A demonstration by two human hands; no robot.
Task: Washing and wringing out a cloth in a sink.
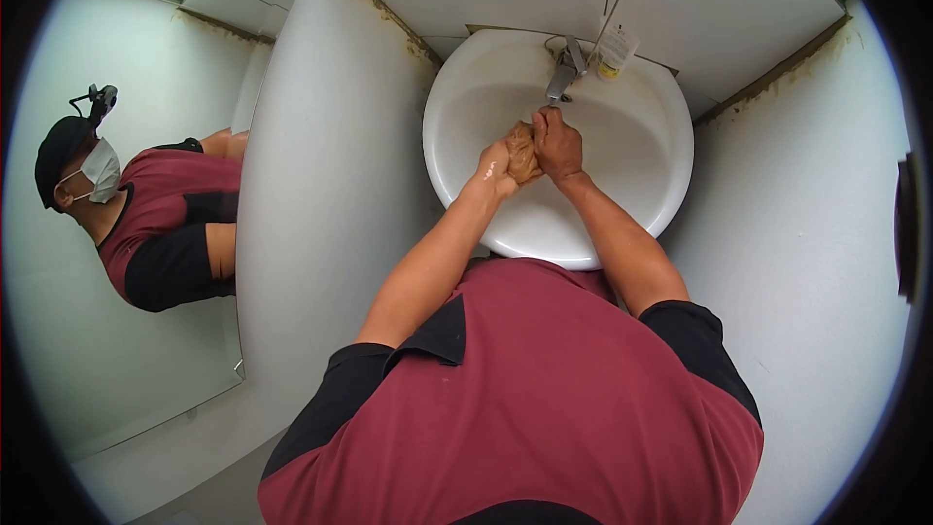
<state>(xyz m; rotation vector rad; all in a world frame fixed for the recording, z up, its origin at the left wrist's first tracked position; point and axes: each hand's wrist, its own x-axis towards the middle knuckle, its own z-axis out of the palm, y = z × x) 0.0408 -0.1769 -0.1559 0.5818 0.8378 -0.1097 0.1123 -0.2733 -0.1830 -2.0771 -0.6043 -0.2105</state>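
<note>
Over the white sink (656,136), in the upper middle of the frame, both of the person's hands meet on a brown cloth (523,156), or something close to it; wet and crumpled, it is hard to be sure from here. The left hand (497,163) has it from the left side, the cloth covering its fingers, so I cannot tell how far they bend. The right hand (558,145) is curled in like a fist, closed on the cloth's right edge, knuckles just below the metal tap (566,70). The cloth sits squeezed between the two. Just right of the tap stands a clear bottle (616,51). Across the left of the frame, a mirror (146,360) shows the person in a white mask (101,171) and dark cap (66,153).
</note>
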